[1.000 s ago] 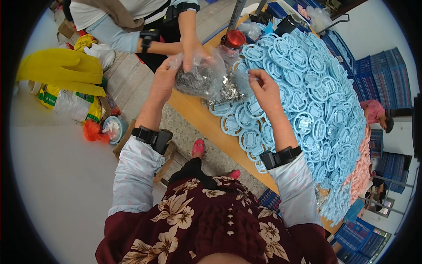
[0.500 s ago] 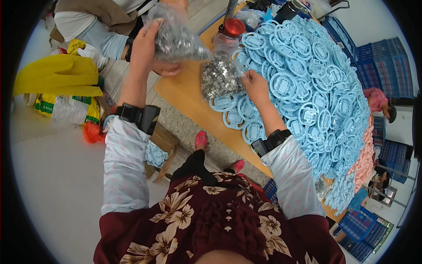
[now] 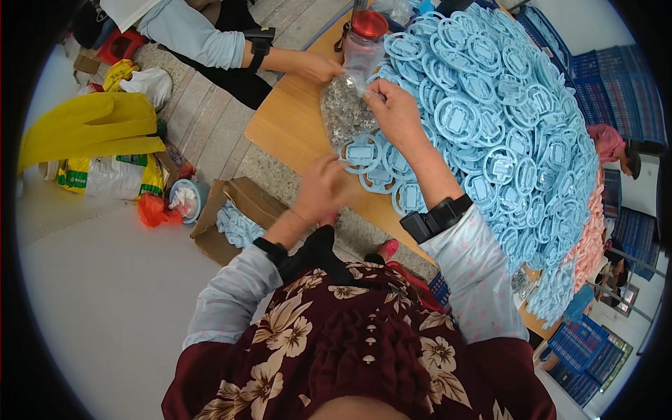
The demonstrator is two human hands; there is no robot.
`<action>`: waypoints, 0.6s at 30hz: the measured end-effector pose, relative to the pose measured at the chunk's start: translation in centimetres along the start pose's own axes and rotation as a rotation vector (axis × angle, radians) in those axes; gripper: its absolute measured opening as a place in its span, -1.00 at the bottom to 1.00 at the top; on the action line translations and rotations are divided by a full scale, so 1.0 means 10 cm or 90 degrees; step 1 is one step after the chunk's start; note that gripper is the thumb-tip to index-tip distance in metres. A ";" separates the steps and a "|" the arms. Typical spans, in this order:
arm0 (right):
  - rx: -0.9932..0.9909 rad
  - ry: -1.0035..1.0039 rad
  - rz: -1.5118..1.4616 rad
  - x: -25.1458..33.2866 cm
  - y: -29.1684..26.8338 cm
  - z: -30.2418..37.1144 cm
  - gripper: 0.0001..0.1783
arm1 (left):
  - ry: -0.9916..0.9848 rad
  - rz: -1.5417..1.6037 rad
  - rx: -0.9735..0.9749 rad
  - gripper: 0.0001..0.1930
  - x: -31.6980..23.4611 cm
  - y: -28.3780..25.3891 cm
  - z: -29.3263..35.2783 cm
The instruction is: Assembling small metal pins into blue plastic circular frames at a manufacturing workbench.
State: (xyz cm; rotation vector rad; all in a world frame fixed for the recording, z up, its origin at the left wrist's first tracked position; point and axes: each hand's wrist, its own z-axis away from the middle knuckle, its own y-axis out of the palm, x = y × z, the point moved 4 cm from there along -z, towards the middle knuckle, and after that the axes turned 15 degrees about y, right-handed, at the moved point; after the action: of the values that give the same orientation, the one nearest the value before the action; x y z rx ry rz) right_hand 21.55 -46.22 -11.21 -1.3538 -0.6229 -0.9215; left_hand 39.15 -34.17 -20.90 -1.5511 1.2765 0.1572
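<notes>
A clear plastic bag [image 3: 344,110] full of small silvery metal pieces stands on the wooden table [image 3: 287,115]. My right hand [image 3: 400,117] pinches the bag's upper right edge. On its left side, a co-worker's hand [image 3: 318,68] touches the top of the same bag. My left hand [image 3: 323,189] is off the bag, by the table's near edge, its fingers smeared by motion. Whether it holds anything cannot be made out. A big heap of light blue round plastic parts [image 3: 500,133] lies beside my right hand.
A jar with a red lid [image 3: 369,25] is behind the bag. On the floor to the left are an open carton [image 3: 203,234] with pale blue cloth, a small bin [image 3: 199,199] and a yellow sack [image 3: 91,122]. Pink parts [image 3: 591,241] and stacked blue crates [image 3: 616,91] are at the right.
The second bag of metal pieces has left my left hand and is out of sight. My left hand has come down toward me. The co-worker's hand has reached the bag on the table.
</notes>
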 end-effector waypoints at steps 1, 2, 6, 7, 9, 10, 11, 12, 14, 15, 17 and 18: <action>0.013 0.018 -0.021 0.03 -0.02 0.03 -0.80 | 0.003 -0.021 0.026 -0.38 -0.12 0.10 0.00; 0.012 0.015 -0.020 0.06 -0.05 0.05 -0.80 | 0.006 -0.043 0.053 -0.29 -0.23 0.18 0.01; 0.003 0.019 -0.009 0.26 -0.31 0.26 -0.80 | -0.019 -0.096 0.141 -0.13 -0.24 0.48 -0.04; 0.000 0.016 -0.006 0.36 -0.41 0.34 -0.79 | -0.045 -0.092 0.175 -0.14 -0.16 0.55 -0.04; -0.008 0.028 0.036 0.46 -0.60 0.55 -0.79 | -0.093 -0.084 0.242 -0.15 0.00 0.73 -0.03; -0.029 0.011 0.044 0.48 -0.67 0.65 -0.79 | -0.094 -0.124 0.278 -0.16 0.10 0.81 0.01; -0.050 -0.006 0.052 0.51 -0.75 0.76 -0.80 | -0.094 -0.164 0.313 -0.16 0.19 0.90 0.04; -0.030 0.021 0.012 0.55 -0.84 0.90 -0.80 | -0.095 -0.155 0.287 -0.17 0.25 0.90 0.04; -0.020 0.061 -0.026 0.56 -1.08 1.18 -0.83 | -0.086 -0.081 0.179 -0.18 0.31 0.86 -0.02; -0.032 0.076 -0.024 0.52 -1.20 1.32 -0.85 | -0.062 -0.072 0.148 -0.19 0.30 0.83 -0.08; -0.037 0.091 -0.010 0.50 -1.36 1.61 -0.87 | -0.001 -0.133 0.129 -0.19 0.28 0.70 -0.13; -0.045 0.099 0.017 0.49 -1.46 1.76 -0.89 | 0.037 -0.189 0.149 -0.19 0.21 0.64 -0.19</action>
State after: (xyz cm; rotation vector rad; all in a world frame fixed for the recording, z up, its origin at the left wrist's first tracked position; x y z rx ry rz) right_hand 14.14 -29.44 3.33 -1.3353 -0.4558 -1.0239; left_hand 34.22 -36.07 -25.46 -1.5285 1.0531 -0.2214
